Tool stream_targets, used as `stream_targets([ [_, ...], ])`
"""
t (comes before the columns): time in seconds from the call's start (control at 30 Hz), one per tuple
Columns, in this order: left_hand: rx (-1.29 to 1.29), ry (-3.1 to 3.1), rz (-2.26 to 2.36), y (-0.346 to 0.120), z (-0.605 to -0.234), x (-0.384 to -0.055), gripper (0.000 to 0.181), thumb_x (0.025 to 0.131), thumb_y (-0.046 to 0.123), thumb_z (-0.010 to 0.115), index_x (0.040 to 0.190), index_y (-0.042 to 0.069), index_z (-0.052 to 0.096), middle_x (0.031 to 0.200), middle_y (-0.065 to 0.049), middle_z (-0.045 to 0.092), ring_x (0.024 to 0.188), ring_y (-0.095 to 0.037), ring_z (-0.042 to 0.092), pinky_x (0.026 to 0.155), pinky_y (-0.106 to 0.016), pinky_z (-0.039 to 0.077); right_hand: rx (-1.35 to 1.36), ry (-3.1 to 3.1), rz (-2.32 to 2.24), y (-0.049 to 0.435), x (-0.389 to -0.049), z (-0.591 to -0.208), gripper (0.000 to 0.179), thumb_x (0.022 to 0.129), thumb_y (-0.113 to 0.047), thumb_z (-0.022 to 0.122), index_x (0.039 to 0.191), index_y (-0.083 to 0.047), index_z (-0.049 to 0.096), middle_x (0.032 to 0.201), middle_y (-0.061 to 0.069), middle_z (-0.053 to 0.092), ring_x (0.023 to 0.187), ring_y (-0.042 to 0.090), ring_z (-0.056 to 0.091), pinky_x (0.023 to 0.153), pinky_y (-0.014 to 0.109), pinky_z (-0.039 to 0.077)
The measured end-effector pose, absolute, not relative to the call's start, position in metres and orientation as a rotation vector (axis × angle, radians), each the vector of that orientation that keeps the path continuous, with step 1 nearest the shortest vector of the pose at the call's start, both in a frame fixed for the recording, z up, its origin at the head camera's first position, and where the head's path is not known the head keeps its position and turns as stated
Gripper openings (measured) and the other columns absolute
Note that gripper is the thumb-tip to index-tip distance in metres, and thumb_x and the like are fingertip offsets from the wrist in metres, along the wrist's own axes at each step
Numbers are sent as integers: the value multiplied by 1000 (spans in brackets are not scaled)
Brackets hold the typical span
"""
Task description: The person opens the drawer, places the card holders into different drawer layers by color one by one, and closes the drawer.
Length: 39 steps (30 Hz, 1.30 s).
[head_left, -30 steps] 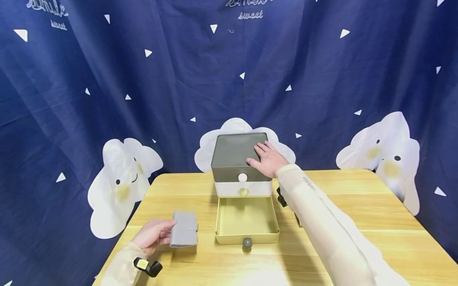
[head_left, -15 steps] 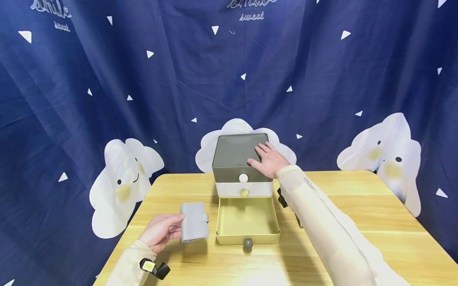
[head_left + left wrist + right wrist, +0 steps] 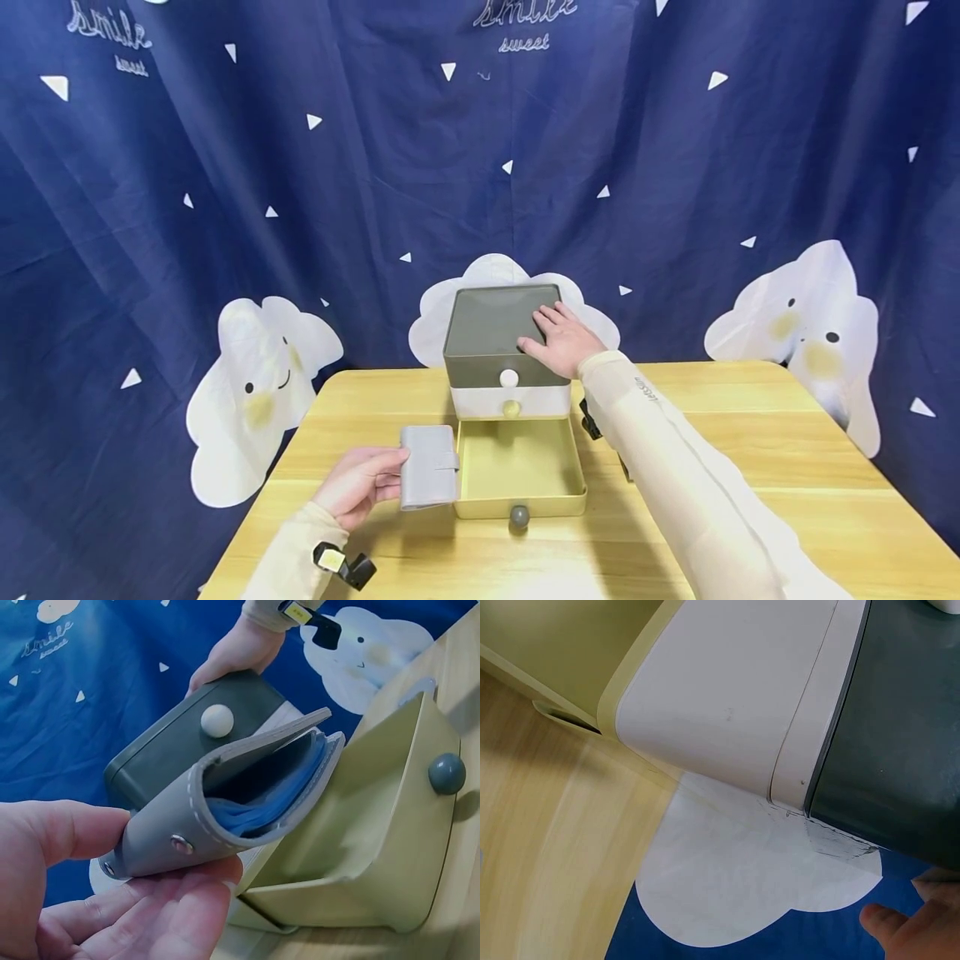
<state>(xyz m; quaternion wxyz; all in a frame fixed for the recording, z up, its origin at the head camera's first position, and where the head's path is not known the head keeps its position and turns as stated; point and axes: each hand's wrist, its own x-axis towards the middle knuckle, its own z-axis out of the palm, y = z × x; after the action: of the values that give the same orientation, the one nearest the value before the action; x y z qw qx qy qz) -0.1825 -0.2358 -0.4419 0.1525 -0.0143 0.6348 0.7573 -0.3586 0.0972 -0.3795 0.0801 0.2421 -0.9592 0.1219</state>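
A grey card holder [image 3: 429,468] with a snap strap is pinched between the thumb and fingers of my left hand [image 3: 358,486], just left of the pulled-out drawer. Blue sleeves show inside its folded cover in the left wrist view [image 3: 259,802]. The yellow drawer [image 3: 521,507], with a dark round knob [image 3: 519,517], sticks out from the bottom of a stacked drawer box [image 3: 498,321]. My right hand [image 3: 564,340] rests with spread fingers on the right side of the box's dark top. Only part of that hand [image 3: 922,930] shows in the right wrist view.
The box's dark upper tier has a white knob [image 3: 509,378], and its white middle tier has a yellow knob [image 3: 512,408]. Both these tiers are closed. A wooden table [image 3: 697,433] lies under everything, and a blue curtain [image 3: 375,167] with cloud prints hangs behind.
My left hand has carried the card holder rightward, from out on the left over to the drawer's left edge. My right hand stays on the box top, and the drawer remains pulled out.
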Motion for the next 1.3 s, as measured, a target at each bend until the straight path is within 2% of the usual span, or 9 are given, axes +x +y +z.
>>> stream_targets([
  [0.5, 13, 1814, 2139, -199, -451, -200, 40, 86, 14, 62, 111, -16, 55, 87, -16, 67, 79, -25, 66, 73, -37, 52, 738, -2854, 338, 97, -358, -382, 82, 88, -64, 27, 139, 0, 36, 143, 14, 33, 136, 31, 15, 109, 33, 4],
  [0.73, 21, 1845, 2110, -183, -456, -209, 37, 85, 14, 63, 107, -15, 58, 84, -13, 68, 75, -21, 66, 69, -34, 53, 735, -2856, 337, 96, -356, -378, 81, 89, -63, 27, 139, 0, 36, 143, 14, 33, 136, 31, 15, 109, 31, 2],
  [0.97, 50, 1858, 2073, -169, -463, -217, 34, 85, 15, 62, 104, -14, 59, 85, -14, 68, 75, -21, 66, 68, -33, 53, 725, -2857, 344, 97, -356, -379, 81, 88, -63, 28, 139, -1, 36, 143, 14, 33, 136, 31, 15, 109, 33, 4],
  [1.3, 2, 1906, 2010, -152, -466, -224, 30, 83, 15, 64, 98, -11, 62, 80, -14, 68, 67, -18, 65, 64, -31, 53, 709, -2872, 326, 97, -356, -378, 81, 88, -63, 27, 140, -2, 35, 144, 13, 32, 136, 29, 13, 109, 32, 4],
])
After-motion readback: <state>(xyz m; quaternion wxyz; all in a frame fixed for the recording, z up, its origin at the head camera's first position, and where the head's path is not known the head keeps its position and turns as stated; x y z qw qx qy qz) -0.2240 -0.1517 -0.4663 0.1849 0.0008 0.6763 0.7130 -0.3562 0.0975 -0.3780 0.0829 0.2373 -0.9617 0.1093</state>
